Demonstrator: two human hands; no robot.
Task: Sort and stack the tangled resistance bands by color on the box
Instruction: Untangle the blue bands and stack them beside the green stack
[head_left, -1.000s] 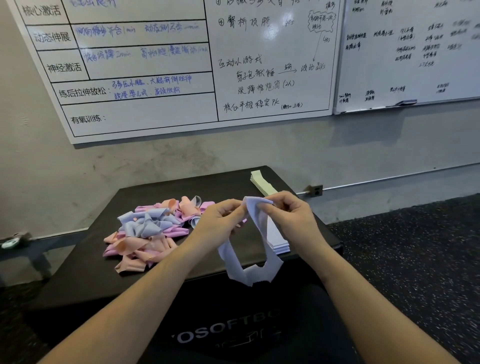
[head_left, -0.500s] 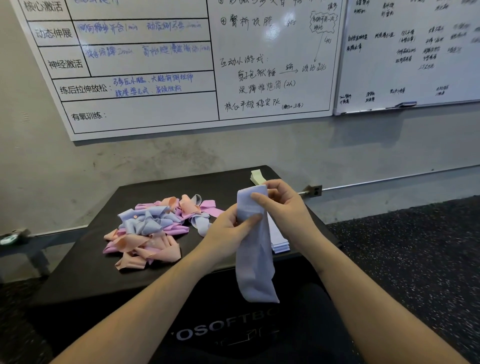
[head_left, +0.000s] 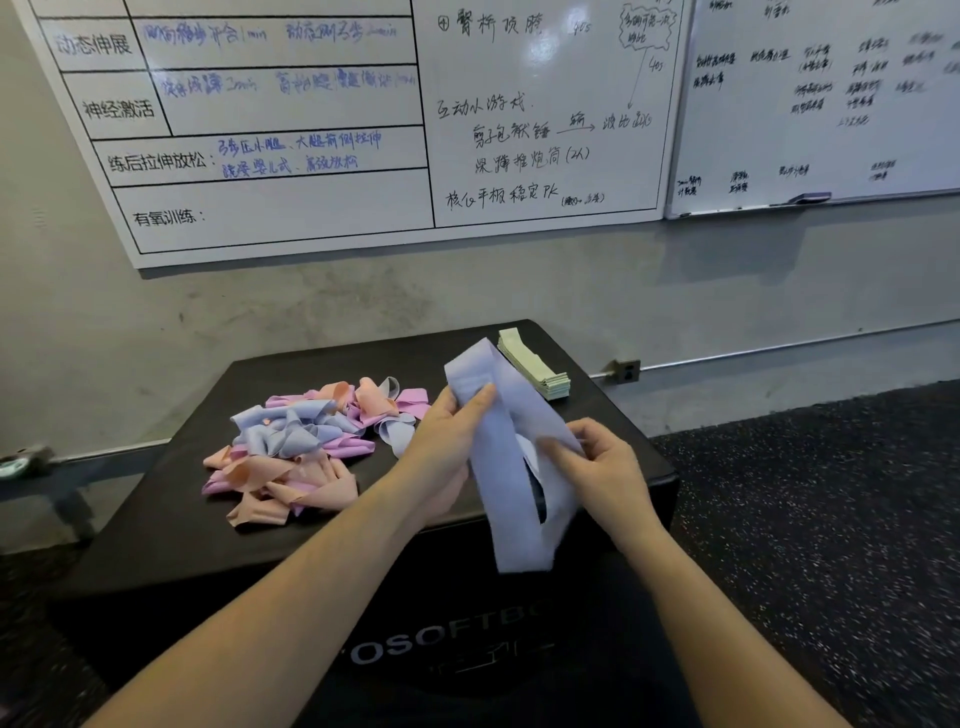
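Here we are viewing the black box (head_left: 171, 525) that is serving as the worktop, its far edge lying close to the grey wall (head_left: 311, 312) and its near edge dropping to a front face with pale lettering. We are seeing the left hand (head_left: 441, 441) pinching the upper part of a pale blue band (head_left: 511, 499), thumb in front and fingers curled behind, while the right hand (head_left: 602, 462) is gripping the same band lower on its right side with curled fingers. The band is hanging as an open loop above the box's near right corner, its lower end falling past the front edge.

We are finding bare black surface along the near left part of the top and in the strip between the hands and the tangled pile (head_left: 301, 447). That pile of pink, peach and pale blue bands is lying left of centre, just beside the left hand. A neat stack of pale green bands (head_left: 535, 371) is sitting at the far right corner, partly hidden behind the held band. White edges are showing behind the loop; we cannot tell what they belong to.

Behind the box, two whiteboards (head_left: 291, 208) are hanging on the wall, and speckled dark flooring (head_left: 831, 519) is stretching away on the right.
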